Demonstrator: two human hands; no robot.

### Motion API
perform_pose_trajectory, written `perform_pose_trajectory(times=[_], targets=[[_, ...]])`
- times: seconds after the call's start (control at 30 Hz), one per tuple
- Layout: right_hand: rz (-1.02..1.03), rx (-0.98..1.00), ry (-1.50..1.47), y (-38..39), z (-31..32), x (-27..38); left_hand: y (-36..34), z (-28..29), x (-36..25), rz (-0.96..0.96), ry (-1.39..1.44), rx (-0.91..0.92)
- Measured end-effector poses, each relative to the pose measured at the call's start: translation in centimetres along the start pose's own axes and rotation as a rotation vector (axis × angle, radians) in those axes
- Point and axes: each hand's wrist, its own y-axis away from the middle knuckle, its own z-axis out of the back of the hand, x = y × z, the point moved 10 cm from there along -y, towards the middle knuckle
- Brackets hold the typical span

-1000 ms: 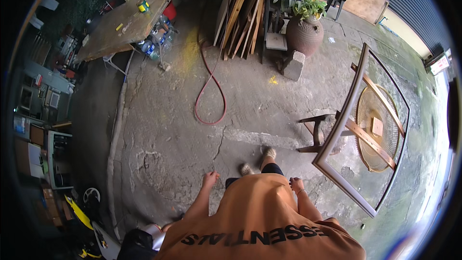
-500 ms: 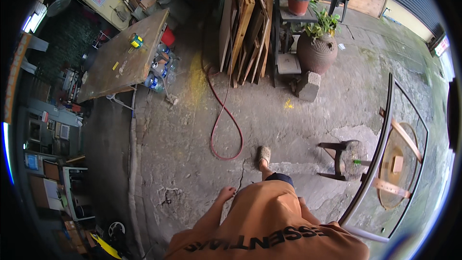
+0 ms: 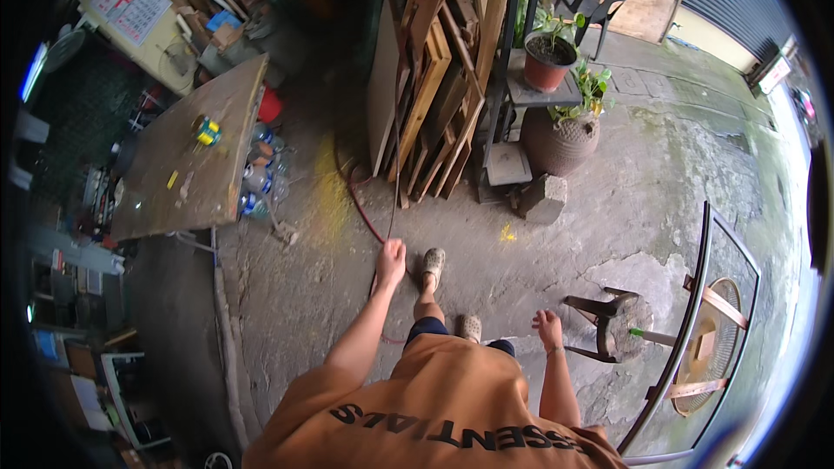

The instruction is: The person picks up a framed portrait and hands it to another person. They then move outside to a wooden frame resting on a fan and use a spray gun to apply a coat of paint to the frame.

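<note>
My left hand (image 3: 391,262) is curled into a fist, in front of a red hose (image 3: 367,215) that loops over the concrete floor. Anything inside that fist is hidden, and I cannot tell whether it touches the hose. My right hand (image 3: 547,328) hangs above the floor with its fingers loosely apart and nothing in it. Closest to it on the right is a worn stool (image 3: 624,326) with dark legs. Beyond the stool, a dark-edged frame (image 3: 698,295) leans in front of a round wire-caged fan (image 3: 708,343), with wooden strips across it.
Wooden boards (image 3: 434,91) stand stacked ahead, beside a black shelf with a potted plant (image 3: 549,62). A big clay jar (image 3: 556,141) and a concrete block (image 3: 545,200) sit below it. At left is a wooden table (image 3: 165,152) bearing a yellow-green can (image 3: 207,131), with plastic bottles (image 3: 258,178) alongside.
I have stepped forward; the boards, table and stool have shifted in view. My left hand has swung forward and up over the hose. My right hand has come out from beside my shirt.
</note>
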Motion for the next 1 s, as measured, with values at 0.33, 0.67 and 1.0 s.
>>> perform_pose_trajectory(times=[0.33,0.67,1.0], targets=[[-0.712,-0.207,-0.067,14.1,-5.3,-9.7,-41.0,-2.0,-31.4,-0.648,0.071,-0.218],[-0.675,-0.387,-0.28,15.0,-16.7,-3.0,-58.7,-8.1,-37.8,-0.674,-0.021,0.056],[-0.628,-0.529,-0.202,13.1,-17.3,-2.5,-58.1,-6.7,-40.1,-0.88,0.119,0.051]])
